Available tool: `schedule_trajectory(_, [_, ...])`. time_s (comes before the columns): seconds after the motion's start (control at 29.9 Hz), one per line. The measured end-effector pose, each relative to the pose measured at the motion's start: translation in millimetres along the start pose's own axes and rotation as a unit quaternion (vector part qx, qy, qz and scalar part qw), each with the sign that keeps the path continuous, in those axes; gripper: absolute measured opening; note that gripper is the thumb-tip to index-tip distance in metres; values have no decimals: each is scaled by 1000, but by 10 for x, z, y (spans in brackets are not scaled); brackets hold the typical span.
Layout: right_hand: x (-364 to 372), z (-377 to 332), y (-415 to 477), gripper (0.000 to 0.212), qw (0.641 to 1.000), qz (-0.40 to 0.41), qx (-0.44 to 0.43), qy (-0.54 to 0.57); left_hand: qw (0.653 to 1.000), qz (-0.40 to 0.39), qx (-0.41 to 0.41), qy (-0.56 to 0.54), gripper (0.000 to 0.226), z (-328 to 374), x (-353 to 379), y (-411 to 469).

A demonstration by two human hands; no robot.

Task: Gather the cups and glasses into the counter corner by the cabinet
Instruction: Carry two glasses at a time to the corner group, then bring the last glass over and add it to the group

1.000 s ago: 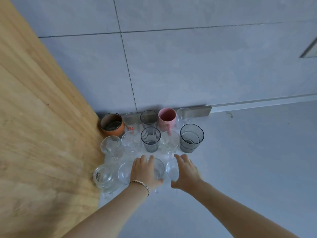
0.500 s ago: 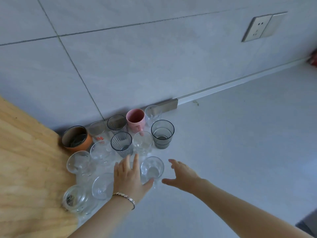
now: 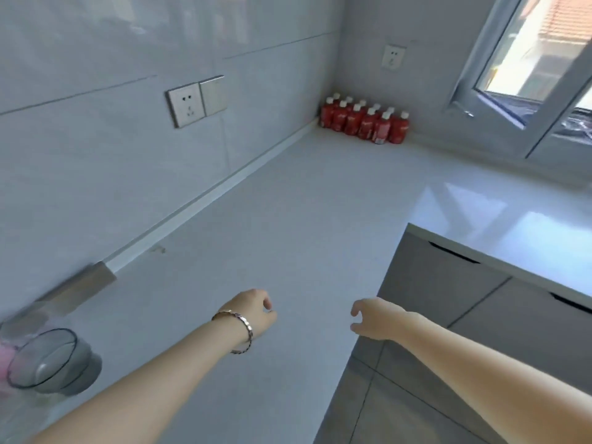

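A smoky grey glass (image 3: 53, 360) stands at the far left edge of the view on the pale counter (image 3: 288, 238), with a sliver of a pink cup (image 3: 5, 358) just behind it. The other cups and glasses are out of frame to the left. My left hand (image 3: 256, 312), with a bracelet on the wrist, hovers over bare counter, fingers loosely curled and holding nothing. My right hand (image 3: 371, 318) hangs near the counter's front edge, fingers apart and empty. Both hands are well to the right of the grey glass.
Several red bottles (image 3: 363, 123) are packed in the far counter corner under a window (image 3: 528, 75). A wall socket (image 3: 185, 105) sits on the tiled wall. Grey drawer fronts (image 3: 448, 302) lie below the counter edge on the right.
My view has swung right, away from the cluster of cups by the wooden cabinet. Both hands have left the clear glasses and moved right over bare counter, empty.
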State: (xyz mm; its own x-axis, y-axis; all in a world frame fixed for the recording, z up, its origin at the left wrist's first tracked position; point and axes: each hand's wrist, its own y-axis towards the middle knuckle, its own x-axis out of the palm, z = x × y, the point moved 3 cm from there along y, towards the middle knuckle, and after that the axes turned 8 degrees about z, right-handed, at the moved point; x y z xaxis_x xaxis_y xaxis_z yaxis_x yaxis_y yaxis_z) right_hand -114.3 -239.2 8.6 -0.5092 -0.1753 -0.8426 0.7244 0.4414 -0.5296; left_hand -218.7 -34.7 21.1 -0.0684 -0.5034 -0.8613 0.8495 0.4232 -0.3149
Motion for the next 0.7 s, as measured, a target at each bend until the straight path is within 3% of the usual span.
schedule_trajectory(0.2, [-532, 2113, -163, 43, 992, 38, 116, 31, 997, -28, 71, -21, 23, 2075, 515, 615])
schedule_trajectory(0.33, [-767, 3435, -215, 17, 982, 52, 176, 36, 992, -44, 114, 9, 10, 3327, 852, 958])
schedule_trajectory(0.47, [-984, 4413, -242, 26, 973, 64, 219, 43, 986, -61, 152, 36, 25, 4330, 1148, 1285])
schedule_trajectory(0.53, [-1054, 4832, -218, 38, 964, 76, 247, 66, 981, -69, 173, 55, 28, 4756, 1290, 1413])
schedule_trajectory(0.7, [-1217, 5680, 48, 41, 947, 73, 295, 101, 965, -94, 223, 97, 27, 5635, 1608, 1933])
